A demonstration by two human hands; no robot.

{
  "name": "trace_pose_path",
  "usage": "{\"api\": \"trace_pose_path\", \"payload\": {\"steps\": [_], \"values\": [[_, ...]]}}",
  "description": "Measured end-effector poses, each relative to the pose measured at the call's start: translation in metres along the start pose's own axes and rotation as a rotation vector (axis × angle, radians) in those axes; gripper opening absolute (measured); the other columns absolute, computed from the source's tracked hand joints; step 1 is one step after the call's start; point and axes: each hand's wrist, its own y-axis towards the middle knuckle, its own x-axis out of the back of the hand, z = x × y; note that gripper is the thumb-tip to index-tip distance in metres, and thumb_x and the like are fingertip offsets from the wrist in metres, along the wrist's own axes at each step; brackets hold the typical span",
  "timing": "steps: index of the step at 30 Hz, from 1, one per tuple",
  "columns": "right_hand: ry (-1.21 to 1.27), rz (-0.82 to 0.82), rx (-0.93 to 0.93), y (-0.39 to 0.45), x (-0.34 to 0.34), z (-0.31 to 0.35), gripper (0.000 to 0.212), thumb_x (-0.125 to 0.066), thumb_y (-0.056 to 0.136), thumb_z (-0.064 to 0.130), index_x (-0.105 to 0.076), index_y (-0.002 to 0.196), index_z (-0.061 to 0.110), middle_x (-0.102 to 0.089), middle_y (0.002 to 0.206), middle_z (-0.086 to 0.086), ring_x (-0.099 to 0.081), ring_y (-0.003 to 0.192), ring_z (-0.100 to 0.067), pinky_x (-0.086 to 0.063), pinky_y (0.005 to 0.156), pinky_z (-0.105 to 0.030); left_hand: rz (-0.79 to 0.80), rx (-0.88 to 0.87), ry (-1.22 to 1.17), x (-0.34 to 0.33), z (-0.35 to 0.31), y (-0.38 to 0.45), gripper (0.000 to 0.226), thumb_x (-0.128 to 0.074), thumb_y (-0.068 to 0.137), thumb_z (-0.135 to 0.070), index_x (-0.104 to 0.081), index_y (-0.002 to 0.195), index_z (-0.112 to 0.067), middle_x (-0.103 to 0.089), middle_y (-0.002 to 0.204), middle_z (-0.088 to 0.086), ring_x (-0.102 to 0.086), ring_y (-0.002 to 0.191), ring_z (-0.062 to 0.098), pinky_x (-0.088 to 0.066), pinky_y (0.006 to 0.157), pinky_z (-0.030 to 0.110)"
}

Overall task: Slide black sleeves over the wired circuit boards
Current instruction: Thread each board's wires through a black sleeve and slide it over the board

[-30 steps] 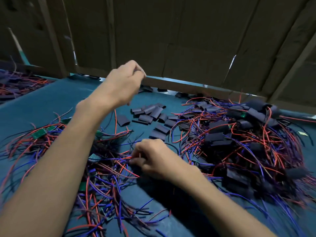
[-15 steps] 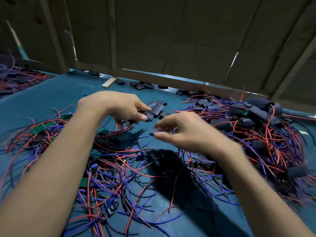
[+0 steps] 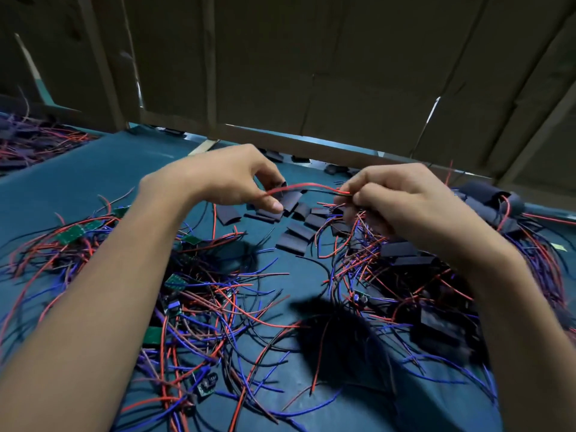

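With both hands raised off the surface (image 3: 93, 182), the red wire (image 3: 307, 186) is stretched between them, presumably so its free end stays straight enough to thread. Left hand (image 3: 224, 179) pinches a black sleeve (image 3: 288, 199) between thumb and fingers, mouth facing the right hand, with the wire running across or into it; blur and the fingers hide which. Right hand (image 3: 396, 201) is curled round the wire ends, gripping them just beside the sleeve opening. The board on that wire isn't visible, probably tucked in the right palm or hanging behind it.

Loose sleeves (image 3: 296, 241) lie flat just below and between the hands, near enough to grab the next one. Bare wired boards (image 3: 70, 235) are heaped below the left forearm. The tangle below the right forearm holds sleeved units (image 3: 402, 249), so work likely flows left to right.

Judgement: threading step, sleeve not yet over a board. Risk: a stray strand snagging at the sleeve mouth.
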Motion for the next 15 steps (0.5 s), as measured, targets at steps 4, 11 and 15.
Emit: {"api": "trace_pose_path", "payload": {"steps": [4,11,15], "values": [[-0.019,0.061,0.012,-0.009,0.016,-0.004,0.031,-0.067,0.096,0.043,-0.076,0.086,0.015,-0.047,0.063,-0.003,-0.035,0.056,-0.018,-0.023,0.047,-0.023,0.043,-0.049,-0.038,-0.005,-0.006,0.001,0.035,-0.082,0.078,-0.042,-0.074,0.111,-0.034,-0.072,0.097,-0.025,-0.07,0.087,-0.003,-0.055,0.094,0.039],[0.067,-0.282,0.076,-0.007,0.029,-0.008,0.031,-0.075,0.088,0.04,-0.073,0.07,0.014,-0.049,0.051,0.007,-0.037,0.045,-0.008,-0.029,0.042,-0.017,0.111,-0.173,-0.283,-0.007,-0.007,-0.001,0.04,-0.084,0.08,-0.022,-0.073,0.118,-0.029,-0.075,0.105,-0.018,-0.071,0.099,0.001,-0.052,0.088,0.013],[0.13,-0.359,0.125,-0.009,0.032,-0.005,0.025,-0.075,0.09,0.036,-0.076,0.069,0.023,-0.053,0.052,0.006,-0.039,0.044,-0.007,-0.029,0.041,-0.016,0.089,-0.195,-0.411,-0.009,-0.009,-0.001,0.039,-0.084,0.078,-0.023,-0.073,0.116,-0.025,-0.076,0.109,-0.009,-0.072,0.102,0.01,-0.057,0.093,0.028]]}}
